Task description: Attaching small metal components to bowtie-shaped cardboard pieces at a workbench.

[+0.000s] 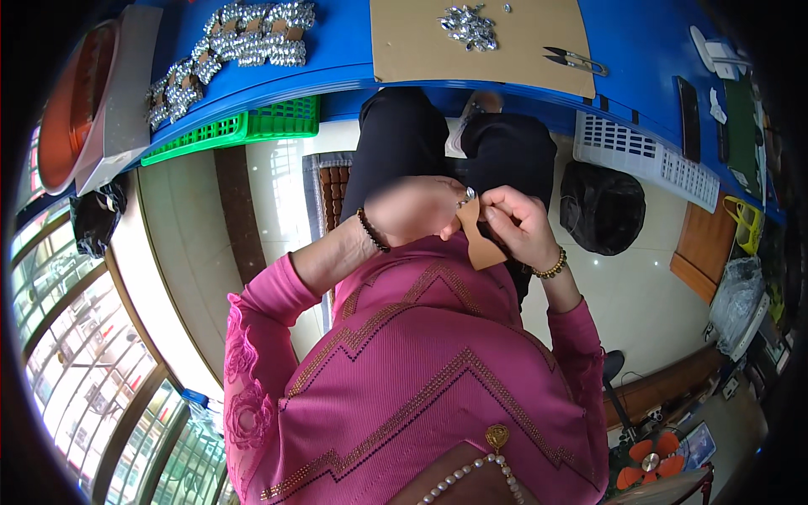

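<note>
Over my lap, I hold a tan cardboard piece [485, 251] with curved-in sides between my two hands. My left hand [412, 209] is closed at the card's upper left edge, its back blurred, with fingertips against the card. My right hand [522, 229] pinches the card's upper right side between thumb and fingers. A few shiny silver stones [468, 195] show at the card's top, between the hands; how they are attached is too small to tell.
On the blue table ahead, a cardboard sheet [404, 50] bears loose silver stones [470, 29] and thread snips [576, 61]. Silver bundles on brown cards [252, 34] lie left. Below are a green basket [244, 126], a white basket [648, 151] and a black bag [602, 206].
</note>
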